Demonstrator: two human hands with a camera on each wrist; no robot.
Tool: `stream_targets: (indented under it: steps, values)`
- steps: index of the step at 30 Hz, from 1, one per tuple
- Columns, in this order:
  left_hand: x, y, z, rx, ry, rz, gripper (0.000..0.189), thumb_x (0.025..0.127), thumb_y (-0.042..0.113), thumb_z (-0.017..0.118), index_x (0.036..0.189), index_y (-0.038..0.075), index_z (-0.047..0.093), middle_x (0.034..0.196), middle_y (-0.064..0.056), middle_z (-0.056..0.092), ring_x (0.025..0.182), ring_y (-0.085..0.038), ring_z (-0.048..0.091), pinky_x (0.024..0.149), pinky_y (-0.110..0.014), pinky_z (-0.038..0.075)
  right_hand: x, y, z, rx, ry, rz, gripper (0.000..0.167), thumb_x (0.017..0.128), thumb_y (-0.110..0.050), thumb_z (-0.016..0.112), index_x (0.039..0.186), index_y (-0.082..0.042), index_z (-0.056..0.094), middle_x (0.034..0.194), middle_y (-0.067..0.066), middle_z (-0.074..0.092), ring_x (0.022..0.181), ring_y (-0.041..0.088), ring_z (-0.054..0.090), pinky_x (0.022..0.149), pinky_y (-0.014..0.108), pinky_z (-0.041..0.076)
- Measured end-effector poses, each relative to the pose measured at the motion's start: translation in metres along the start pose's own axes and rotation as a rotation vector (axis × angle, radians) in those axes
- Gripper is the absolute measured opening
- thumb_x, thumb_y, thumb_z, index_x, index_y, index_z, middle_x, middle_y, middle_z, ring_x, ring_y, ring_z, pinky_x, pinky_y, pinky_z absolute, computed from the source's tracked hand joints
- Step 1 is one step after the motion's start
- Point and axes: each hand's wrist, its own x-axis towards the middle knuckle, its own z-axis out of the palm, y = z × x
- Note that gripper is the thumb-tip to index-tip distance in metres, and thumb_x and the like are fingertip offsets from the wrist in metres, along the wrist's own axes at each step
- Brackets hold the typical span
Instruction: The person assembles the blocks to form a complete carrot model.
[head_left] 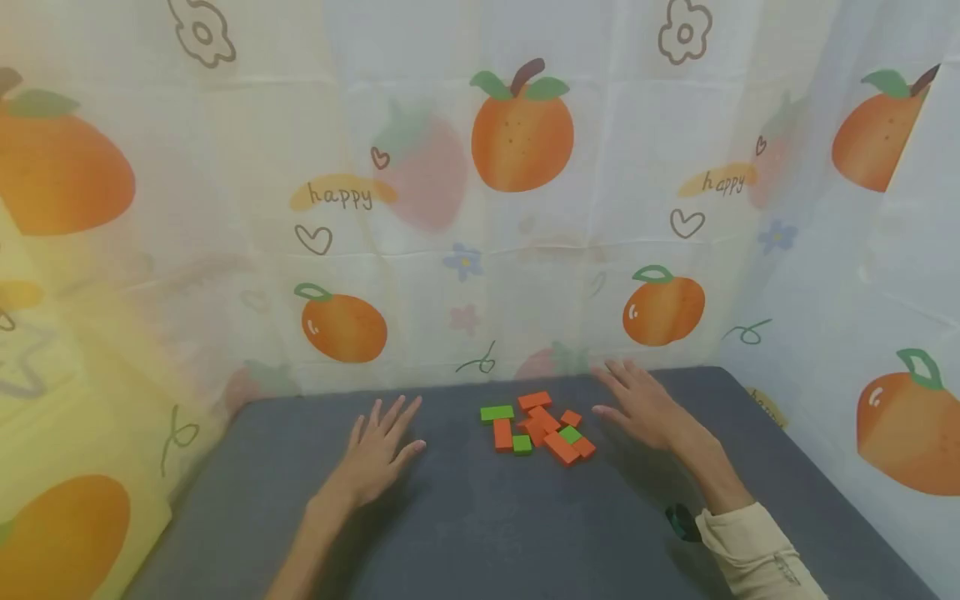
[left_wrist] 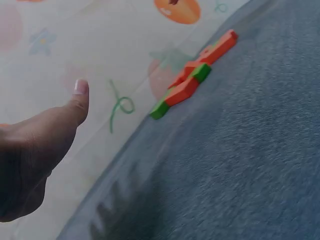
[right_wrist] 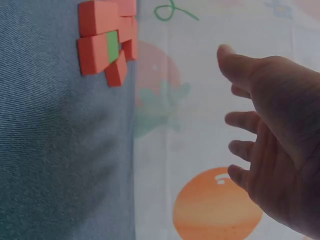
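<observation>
A loose cluster of orange and green rectangular blocks lies on the dark table, with a green block at its left and an orange block at its front. Some blocks overlap or lean on others. To the left of them, my left hand hovers over the table, fingers spread, holding nothing. My right hand is held to the right of the cluster with its fingers extended and no block in it. In the right wrist view, orange blocks appear well apart from that hand.
The dark grey table meets a fruit-printed curtain at its back edge, and similar cloth hangs at both sides. A small dark object shows beside the right sleeve.
</observation>
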Motion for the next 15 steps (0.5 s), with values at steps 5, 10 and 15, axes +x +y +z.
stream_targets:
  steps: [5, 10, 15]
  values:
    - [0.012, 0.019, 0.014, 0.005, -0.078, 0.041, 0.070, 0.107, 0.052, 0.050, 0.168, 0.027, 0.025, 0.176, -0.008, 0.024, 0.163, -0.047, 0.008, 0.128, -0.074, 0.006, 0.000, -0.006, 0.008, 0.009, -0.045, -0.060, 0.063, 0.105, -0.029, 0.063, 0.157, -0.001, 0.043, 0.162, 0.026, 0.043, 0.153, 0.056, 0.031, 0.120, 0.074, 0.029]
    - [0.028, 0.046, 0.028, -0.003, -0.176, 0.107, 0.065, 0.108, 0.053, 0.048, 0.165, 0.026, 0.034, 0.172, -0.004, 0.034, 0.163, -0.042, 0.016, 0.130, -0.070, 0.007, 0.003, -0.014, 0.018, 0.022, -0.152, -0.119, 0.058, 0.104, -0.029, 0.064, 0.153, -0.002, 0.050, 0.159, 0.026, 0.048, 0.150, 0.056, 0.036, 0.118, 0.074, 0.034]
    - [0.040, 0.063, 0.048, -0.018, -0.270, 0.154, 0.065, 0.108, 0.057, 0.042, 0.164, 0.023, 0.038, 0.170, -0.003, 0.038, 0.162, -0.041, 0.022, 0.130, -0.069, 0.009, 0.005, -0.023, 0.033, 0.009, -0.251, -0.162, 0.051, 0.103, -0.026, 0.065, 0.147, -0.002, 0.057, 0.158, 0.026, 0.049, 0.150, 0.056, 0.037, 0.117, 0.072, 0.036]
